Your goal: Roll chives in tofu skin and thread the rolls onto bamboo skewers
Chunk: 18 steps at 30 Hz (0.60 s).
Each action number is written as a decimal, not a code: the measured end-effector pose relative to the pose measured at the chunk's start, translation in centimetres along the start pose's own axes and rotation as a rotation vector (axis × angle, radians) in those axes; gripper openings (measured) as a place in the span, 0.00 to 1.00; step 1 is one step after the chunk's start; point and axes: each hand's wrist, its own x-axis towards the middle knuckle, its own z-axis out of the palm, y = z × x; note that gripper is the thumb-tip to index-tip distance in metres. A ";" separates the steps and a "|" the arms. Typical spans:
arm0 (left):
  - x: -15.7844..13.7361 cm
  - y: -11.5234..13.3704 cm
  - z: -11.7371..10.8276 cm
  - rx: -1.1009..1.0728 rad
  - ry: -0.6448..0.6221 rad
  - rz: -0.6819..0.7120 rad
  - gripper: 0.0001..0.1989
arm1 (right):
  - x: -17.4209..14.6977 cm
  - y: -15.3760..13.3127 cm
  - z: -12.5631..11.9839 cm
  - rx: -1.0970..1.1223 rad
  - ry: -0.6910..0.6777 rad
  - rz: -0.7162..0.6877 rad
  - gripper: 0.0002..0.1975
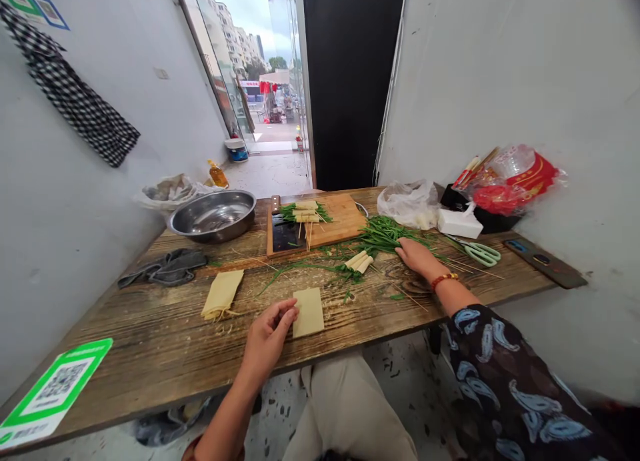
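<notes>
A square tofu sheet [311, 314] lies flat at the table's front edge. My left hand [270, 329] is beside it, thumb and fingers closed at its left edge. At the right, my right hand [418, 255] grips into a pile of green chives [383, 234], its fingertips partly hidden among the leaves. Left of my left hand rests a stack of tofu sheets [223, 293]. Between the hands lie several tofu rolls [359, 262] with chives sticking out. More skewered rolls [306, 212] sit on the wooden cutting board [345, 214].
A steel basin [215, 217] and a dark cloth [167, 267] are on the left. Loose skewers [413, 296] lie near the right hand. Green-handled scissors [477, 251], a tissue box [459, 223] and a plastic bag [409, 204] stand along the right. A cleaver [289, 234] lies on the board.
</notes>
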 end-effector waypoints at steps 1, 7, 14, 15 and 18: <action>0.0 0.0 0.0 0.002 0.004 -0.002 0.23 | 0.1 0.0 0.0 -0.019 -0.003 -0.004 0.13; 0.2 -0.4 -0.1 0.021 0.003 0.011 0.22 | -0.1 -0.5 -0.8 -0.052 0.027 -0.005 0.09; 0.1 -0.3 -0.2 0.001 -0.002 0.025 0.22 | -0.2 0.3 -2.6 0.144 0.131 0.049 0.06; 0.0 -0.3 -0.2 -0.007 -0.002 0.025 0.22 | -0.2 0.5 -2.9 0.195 0.144 0.066 0.05; 0.1 -0.2 -0.2 -0.034 -0.003 0.018 0.22 | -0.4 0.8 -3.4 0.388 0.169 0.123 0.06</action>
